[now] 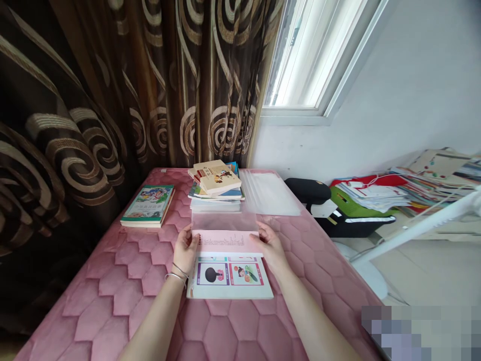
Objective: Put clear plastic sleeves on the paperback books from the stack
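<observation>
In front of me on the pink mattress lies a book [230,291] with colourful picture panels facing up. A pink printed flap or page [225,244] stands raised across its far part. Clear plastic film [225,221] reaches from that pink piece away from me, probably a book cover sleeve. My left hand [185,250] pinches the left edge of the pink piece, thumb on top. At the right edge, my right hand [271,245] grips it the same way. The fingers beneath are partly hidden. How the film joins the book cannot be made out.
Beyond the film sits a stack of books [218,178]. Flat clear sleeves [272,193] lie to its right. A green-edged book [148,205] rests on the left. Curtains hang behind. Right of the bed are a white lamp arm [406,230] and piled papers [376,193].
</observation>
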The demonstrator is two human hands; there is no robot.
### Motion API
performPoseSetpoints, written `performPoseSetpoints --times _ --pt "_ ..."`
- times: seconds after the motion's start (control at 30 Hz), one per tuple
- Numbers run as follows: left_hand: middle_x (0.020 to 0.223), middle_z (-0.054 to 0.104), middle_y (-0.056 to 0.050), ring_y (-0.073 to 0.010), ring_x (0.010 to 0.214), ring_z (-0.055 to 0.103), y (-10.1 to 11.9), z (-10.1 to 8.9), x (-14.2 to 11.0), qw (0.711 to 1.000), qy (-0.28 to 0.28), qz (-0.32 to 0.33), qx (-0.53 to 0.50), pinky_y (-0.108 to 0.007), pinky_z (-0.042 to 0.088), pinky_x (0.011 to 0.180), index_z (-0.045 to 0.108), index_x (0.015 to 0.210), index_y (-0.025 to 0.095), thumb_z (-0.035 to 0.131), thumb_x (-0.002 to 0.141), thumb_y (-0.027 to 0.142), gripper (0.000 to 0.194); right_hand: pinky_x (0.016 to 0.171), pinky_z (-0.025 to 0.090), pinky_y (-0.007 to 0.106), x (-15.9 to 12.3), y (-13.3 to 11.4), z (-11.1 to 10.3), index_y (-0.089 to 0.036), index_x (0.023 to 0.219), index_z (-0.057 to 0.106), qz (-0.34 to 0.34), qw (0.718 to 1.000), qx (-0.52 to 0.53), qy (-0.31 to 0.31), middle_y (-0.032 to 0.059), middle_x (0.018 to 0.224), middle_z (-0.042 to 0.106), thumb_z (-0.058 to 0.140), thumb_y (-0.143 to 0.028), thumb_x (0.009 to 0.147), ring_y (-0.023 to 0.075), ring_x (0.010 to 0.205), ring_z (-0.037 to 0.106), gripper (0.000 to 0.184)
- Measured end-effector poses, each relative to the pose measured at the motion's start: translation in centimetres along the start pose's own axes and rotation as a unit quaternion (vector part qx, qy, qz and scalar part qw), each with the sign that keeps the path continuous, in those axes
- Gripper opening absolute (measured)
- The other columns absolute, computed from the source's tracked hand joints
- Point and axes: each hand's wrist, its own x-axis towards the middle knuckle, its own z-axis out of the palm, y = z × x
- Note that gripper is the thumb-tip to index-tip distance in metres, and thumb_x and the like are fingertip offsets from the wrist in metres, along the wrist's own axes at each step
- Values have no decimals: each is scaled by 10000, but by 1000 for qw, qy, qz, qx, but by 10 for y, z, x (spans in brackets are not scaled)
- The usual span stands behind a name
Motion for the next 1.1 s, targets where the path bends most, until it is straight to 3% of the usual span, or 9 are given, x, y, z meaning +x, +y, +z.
performPoseSetpoints --times 0.33,0.6,0.7,0.8,1.1 --pt "1026 677 -82 -169 924 624 2 0 -1 1000 -8 2 -1 -278 463 819 538 1129 161 697 712 390 502 582 382 265 4 1 1 -216 1062 575 12 1000 -13 13 -75 603 536 792 -373 537 128 574 497 589" --pt "995 679 -79 -173 910 624 2 1 -1 1000 6 8 8 -303 470 820 545 1119 164 696 714 380 483 626 453 287 -2 -5 -3 -232 1082 579 29 999 -28 4 -2 772 641 764 -453 608 184 706 585 555" --pt "970 686 -78 -178 895 631 3 1 -1 1000 12 2 2 -311 477 811 536 1129 163 701 706 389 508 650 463 292 -5 -12 -6 -220 925 633 29 998 -40 -44 26 831 667 742 -496 633 208 764 603 417" --pt "924 696 -63 -178 866 642 4 2 -1 1000 18 -3 -4 -310 485 794 540 1106 166 718 684 401 515 600 439 283 -7 -14 -8 -187 753 645 37 994 -74 -73 29 746 657 716 -542 645 202 698 591 378" --pt "928 705 -70 -188 864 653 10 3 -2 1000 18 -15 -7 -315 501 782 537 1089 163 715 678 469 542 547 404 282 -6 -3 -2 -193 649 599 -36 982 -183 -2 19 628 611 652 -587 690 181 599 537 400"
